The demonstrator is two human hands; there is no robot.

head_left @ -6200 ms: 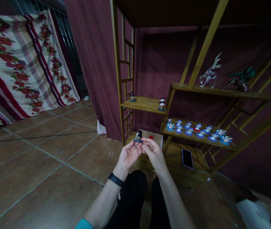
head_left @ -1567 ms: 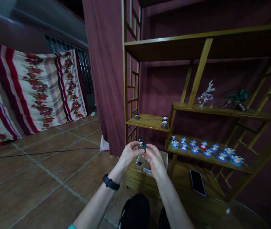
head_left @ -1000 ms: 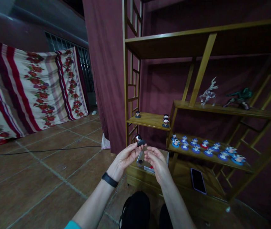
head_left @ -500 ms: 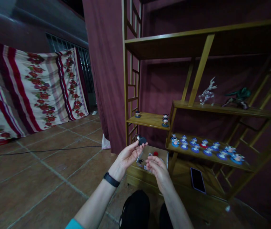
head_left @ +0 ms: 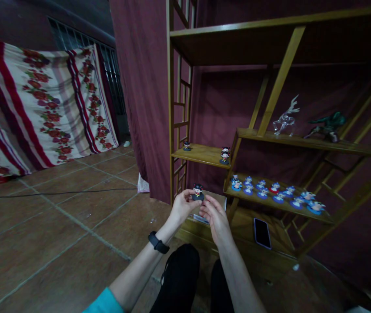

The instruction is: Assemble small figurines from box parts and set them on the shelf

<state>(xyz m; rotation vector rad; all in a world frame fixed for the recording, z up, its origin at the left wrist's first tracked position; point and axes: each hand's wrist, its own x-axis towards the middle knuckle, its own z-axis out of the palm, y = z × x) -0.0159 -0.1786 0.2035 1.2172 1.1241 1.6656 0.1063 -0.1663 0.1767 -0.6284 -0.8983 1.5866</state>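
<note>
A small black-haired figurine (head_left: 198,190) on a round dark base is held upright in front of me. My left hand (head_left: 182,208) pinches the base from the left, a black band round its wrist. At the right edge of the base are the curled fingertips of my right hand (head_left: 215,216), which appear to grip it too. Behind and below my hands stands an open box (head_left: 220,199), its contents mostly hidden by them. Similar figurines stand on the small upper shelf (head_left: 201,154): one figurine (head_left: 186,146) at the left, and a pair (head_left: 225,155) at the right end.
Several blue-based figurines (head_left: 262,192) stand in rows on the lower right shelf. Above them are a clear deer ornament (head_left: 285,121) and a dark green figure (head_left: 330,124). A phone (head_left: 262,233) lies on the bottom board. A cable (head_left: 58,193) crosses the tiled floor.
The figurine has turned from tilted, base facing me, to upright and front-facing. My right hand has come up to its base. The view has shifted slightly downward.
</note>
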